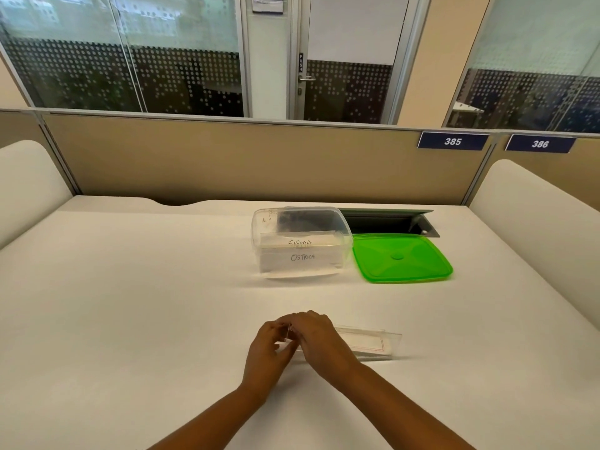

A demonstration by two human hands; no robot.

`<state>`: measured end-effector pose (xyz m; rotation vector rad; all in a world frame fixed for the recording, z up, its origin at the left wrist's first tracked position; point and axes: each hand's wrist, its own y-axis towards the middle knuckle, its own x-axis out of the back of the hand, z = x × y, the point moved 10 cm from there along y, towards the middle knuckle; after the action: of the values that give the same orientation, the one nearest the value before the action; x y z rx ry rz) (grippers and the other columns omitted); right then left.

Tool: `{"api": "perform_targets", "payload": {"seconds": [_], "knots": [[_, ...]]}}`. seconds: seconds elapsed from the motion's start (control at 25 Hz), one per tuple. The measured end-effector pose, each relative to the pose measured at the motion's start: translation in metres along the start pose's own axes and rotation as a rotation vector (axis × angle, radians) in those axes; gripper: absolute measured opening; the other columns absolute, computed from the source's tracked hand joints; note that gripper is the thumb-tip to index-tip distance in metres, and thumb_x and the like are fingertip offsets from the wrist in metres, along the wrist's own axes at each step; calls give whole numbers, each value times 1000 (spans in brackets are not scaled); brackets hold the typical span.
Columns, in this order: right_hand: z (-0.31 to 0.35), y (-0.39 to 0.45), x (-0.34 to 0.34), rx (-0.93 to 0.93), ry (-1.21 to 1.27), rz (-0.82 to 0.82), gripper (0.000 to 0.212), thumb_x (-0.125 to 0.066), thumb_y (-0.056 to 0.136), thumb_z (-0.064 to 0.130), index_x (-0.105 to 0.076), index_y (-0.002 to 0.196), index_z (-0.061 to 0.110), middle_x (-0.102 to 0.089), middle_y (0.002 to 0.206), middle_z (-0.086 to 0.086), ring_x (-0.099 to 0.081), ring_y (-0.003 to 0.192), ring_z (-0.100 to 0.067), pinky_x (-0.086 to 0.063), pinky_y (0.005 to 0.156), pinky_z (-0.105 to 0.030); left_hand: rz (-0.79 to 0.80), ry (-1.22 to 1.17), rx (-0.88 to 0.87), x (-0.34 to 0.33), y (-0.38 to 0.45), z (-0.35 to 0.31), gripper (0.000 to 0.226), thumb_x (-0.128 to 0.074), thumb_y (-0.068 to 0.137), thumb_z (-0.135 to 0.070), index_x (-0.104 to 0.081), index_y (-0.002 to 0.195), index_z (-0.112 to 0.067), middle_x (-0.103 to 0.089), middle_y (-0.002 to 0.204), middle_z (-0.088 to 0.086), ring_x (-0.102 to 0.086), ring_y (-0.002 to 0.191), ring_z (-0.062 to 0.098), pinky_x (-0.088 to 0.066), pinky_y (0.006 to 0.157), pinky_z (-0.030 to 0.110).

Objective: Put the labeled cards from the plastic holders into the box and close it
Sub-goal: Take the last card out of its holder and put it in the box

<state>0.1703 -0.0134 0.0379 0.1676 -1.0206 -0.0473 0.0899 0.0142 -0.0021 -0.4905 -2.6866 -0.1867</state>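
Fingers (285, 332) pinched on clear holder (367, 344)

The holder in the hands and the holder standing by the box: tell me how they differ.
The holder in the hands lies low on the table, gripped at its left end by the left hand and right hand; the holder by the box stands upright, untouched. The standing one's cards read SIGMA and OSTRICH; the held one's card shows no readable text. Both are clear plastic.
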Motion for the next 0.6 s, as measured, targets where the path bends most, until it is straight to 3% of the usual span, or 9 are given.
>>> {"api": "perform_targets", "payload": {"seconds": [0.16, 0.32, 0.44, 0.6], "knots": [[1, 6, 22, 35, -33, -72, 32, -43, 95, 18, -53, 124, 30, -65, 118, 7, -55, 109, -13, -35, 94, -29, -47, -26, 40, 11, 7, -7, 12, -64, 83, -17, -60, 79, -28, -63, 81, -10, -60, 79, 6, -44, 65, 9], [-30, 1, 40, -103, 45, -80, 30, -55, 89, 33, -53, 119, 37, -69, 102, 8, -62, 89, -11, -40, 76, -20, -118, -35, 25, 28, 11, -11, 14, -64, 83, -19, -58, 73, -26, -63, 79, -10, -59, 77, 5, -44, 60, 9], [-63, -12, 48, -218, 25, -49, 27, -60, 85, 38, -57, 112, 36, -68, 96, 10, -61, 83, -8, -38, 67, -16, -169, -97, 53, 46, 16, -5, 11, -64, 83, -19, -60, 74, -21, -66, 84, 0, -62, 79, 14, -48, 66, 16], [-104, -25, 61, -340, 111, -75, 15, -66, 82, 34, -65, 97, 31, -64, 82, 12, -60, 76, -8, -45, 70, -23, -239, -168, 90, 74, 27, 1, 7, -61, 85, -17, -65, 81, -11, -68, 88, 10, -64, 84, 25, -54, 78, 35]]}}
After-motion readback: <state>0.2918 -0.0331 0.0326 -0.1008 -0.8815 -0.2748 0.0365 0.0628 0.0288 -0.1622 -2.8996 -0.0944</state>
